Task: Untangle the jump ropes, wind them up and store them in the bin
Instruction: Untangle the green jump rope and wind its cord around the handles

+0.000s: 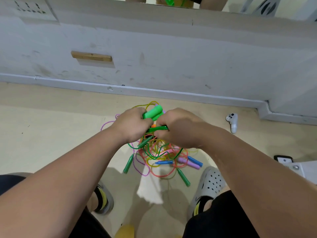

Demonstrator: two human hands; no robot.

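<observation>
Two-handed, holds a green jump rope [158,128] above the tangled ropes [159,157] heaped near the floor's [51,117] far edge: clasps its light-green handles [153,112] in left hand [132,125], pinches the cord in right hand [178,128]. Cannot read blurred wall marks [29,8].

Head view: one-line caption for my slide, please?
Left hand holds green handles, right hand grips a green cord, over tangled jump ropes on the floor.

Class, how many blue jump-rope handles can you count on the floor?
2. One blue handle lies at the near edge of the tangle. The second blue handle lies right of it, beside a purple handle. More may be hidden underneath.
</observation>
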